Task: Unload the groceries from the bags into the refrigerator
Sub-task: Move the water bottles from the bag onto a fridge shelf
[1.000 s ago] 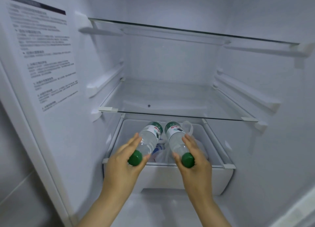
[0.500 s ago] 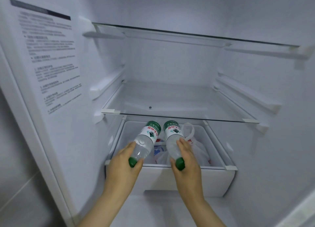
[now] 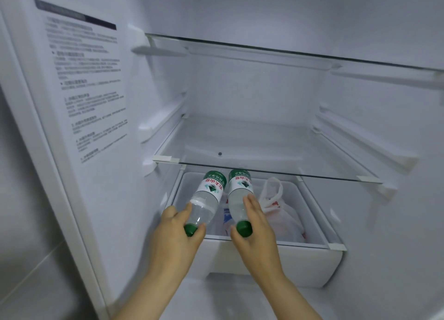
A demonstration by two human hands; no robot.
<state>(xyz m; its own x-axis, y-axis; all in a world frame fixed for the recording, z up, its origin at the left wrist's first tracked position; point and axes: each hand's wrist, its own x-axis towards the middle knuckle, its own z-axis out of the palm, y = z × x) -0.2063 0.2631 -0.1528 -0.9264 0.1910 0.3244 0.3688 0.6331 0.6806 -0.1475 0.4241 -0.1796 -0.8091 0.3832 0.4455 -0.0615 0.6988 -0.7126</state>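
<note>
Two clear water bottles with green caps and red-white-green labels point base-first into the open white drawer (image 3: 269,262) of the refrigerator. My left hand (image 3: 175,238) grips the left bottle (image 3: 206,199) near its neck. My right hand (image 3: 257,233) grips the right bottle (image 3: 237,194) the same way, fingers along its side. Both bottles hover over the drawer, just under the front edge of the lower glass shelf (image 3: 276,173). Beneath and beside them in the drawer lies a white plastic bag (image 3: 281,214) with red print.
An upper glass shelf (image 3: 288,53) spans the compartment above. A printed instruction sheet (image 3: 89,84) covers the left inner wall. White rails run along both side walls. The refrigerator floor lies below the drawer.
Both hands have pushed the bottles slightly deeper over the drawer, and the bottles now tilt more steeply with their bases toward the back.
</note>
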